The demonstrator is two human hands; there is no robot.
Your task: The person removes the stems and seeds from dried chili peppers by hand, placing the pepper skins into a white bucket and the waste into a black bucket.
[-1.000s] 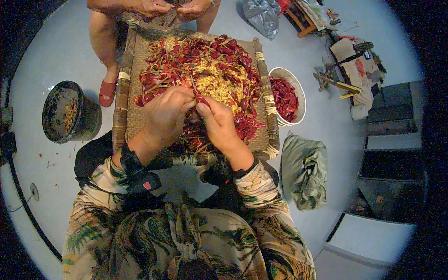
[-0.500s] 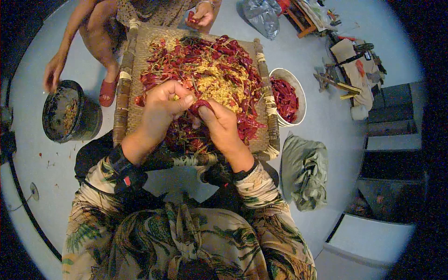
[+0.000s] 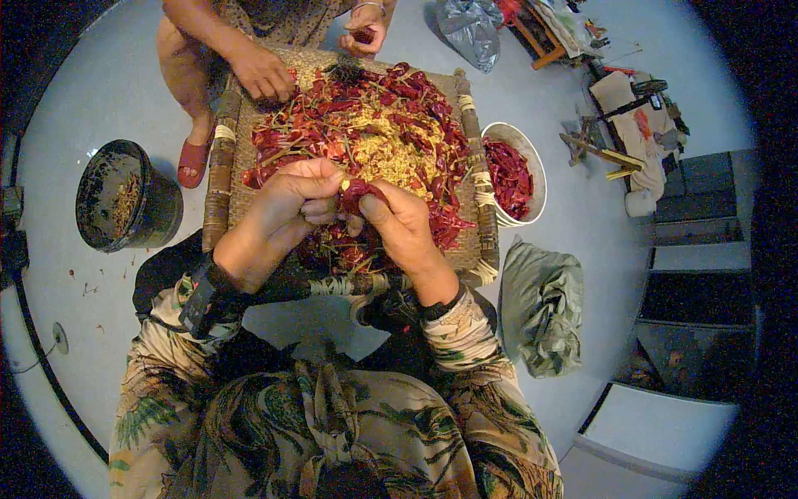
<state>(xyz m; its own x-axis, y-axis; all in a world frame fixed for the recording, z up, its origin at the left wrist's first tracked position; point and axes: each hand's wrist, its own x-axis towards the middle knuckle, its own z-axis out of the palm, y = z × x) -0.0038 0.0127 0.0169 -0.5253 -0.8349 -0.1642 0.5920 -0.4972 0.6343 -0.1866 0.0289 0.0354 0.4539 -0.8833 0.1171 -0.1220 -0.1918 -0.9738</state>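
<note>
Above the woven tray [image 3: 218, 179], left hand [image 3: 293, 200] and right hand [image 3: 401, 223] both pinch one dried chili [image 3: 356, 193] (seed heap just beyond).

Evenly and softly lit from overhead, with a cool bluish cast across the pale floor [image 3: 91, 100]. Only faint, blurred shadows, pooled under the woven tray [image 3: 218, 170] and beside the black bucket [image 3: 163, 213]. Strongly fisheye-warped, bending lines toward the rim; black round vignette in every corner. Crisp at centre on the red chillies [image 3: 366, 108], softer, dimmer and grainy toward the right edge.
</note>
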